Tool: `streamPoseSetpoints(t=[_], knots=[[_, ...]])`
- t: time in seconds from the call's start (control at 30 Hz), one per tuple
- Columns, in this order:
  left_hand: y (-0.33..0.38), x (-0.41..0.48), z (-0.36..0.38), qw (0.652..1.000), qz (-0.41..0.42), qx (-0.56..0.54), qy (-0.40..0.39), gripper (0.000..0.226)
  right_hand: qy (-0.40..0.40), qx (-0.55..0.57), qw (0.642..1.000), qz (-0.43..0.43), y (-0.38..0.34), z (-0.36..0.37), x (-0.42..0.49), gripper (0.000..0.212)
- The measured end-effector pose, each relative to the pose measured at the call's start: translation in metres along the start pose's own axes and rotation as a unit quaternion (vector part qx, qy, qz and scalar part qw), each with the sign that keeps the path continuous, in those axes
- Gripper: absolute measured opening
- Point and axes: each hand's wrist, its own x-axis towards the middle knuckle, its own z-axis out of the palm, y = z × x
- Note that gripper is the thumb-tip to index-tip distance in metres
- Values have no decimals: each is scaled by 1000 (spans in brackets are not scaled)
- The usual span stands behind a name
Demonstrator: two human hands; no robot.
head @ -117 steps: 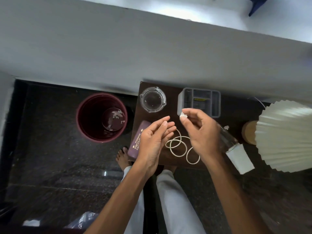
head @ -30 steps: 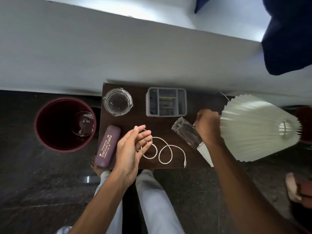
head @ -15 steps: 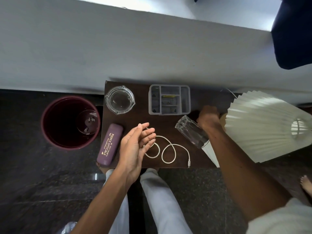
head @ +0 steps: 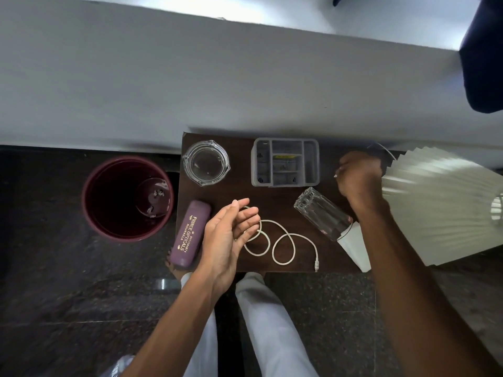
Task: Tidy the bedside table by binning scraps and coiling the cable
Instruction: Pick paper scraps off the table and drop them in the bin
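A white cable (head: 283, 246) lies in loose loops on the dark bedside table (head: 239, 194), its plug near the front edge. My left hand (head: 228, 238) hovers palm-up and cupped over the cable's left end, fingers apart; whether it holds scraps is unclear. My right hand (head: 359, 178) is closed at the table's far right beside the lamp shade, with a tiny white scrap (head: 337, 175) at its fingertips. The maroon bin (head: 128, 197) stands on the floor left of the table, with white scraps at its bottom.
A glass ashtray (head: 206, 162) and a grey divided organiser (head: 285, 161) sit at the back. A purple glasses case (head: 190, 234) lies front left. A drinking glass (head: 322, 213) lies on its side over white paper (head: 353, 246). A pleated lamp shade (head: 441, 202) overhangs the right.
My right hand went from beside the organiser to the table's far right by the lamp, then drew back slightly. The left hand stayed cupped over the cable.
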Motion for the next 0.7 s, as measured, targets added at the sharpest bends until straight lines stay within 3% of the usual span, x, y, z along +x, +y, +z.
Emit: streamPoseSetpoints(t=[0.1,0.3,0.47,0.57,0.7], knots=[[4,1,-2,1000,1,-1,-5,29,70,95,992,-40,-10,-18,-28,18],[13,0,-9,1000,3,-11,-16,28,-18,268,963,-25,-51,-40,-88,16],[18,-3,-18,1000,8,-6,-24,25,-78,486,869,40,-88,-29,-126,11],[24,-6,-25,999,14,-8,-28,22,-122,530,837,55,-109,-14,-141,12],[35,-5,-40,999,25,-34,-18,21,-181,536,823,51,-141,9,-157,12]])
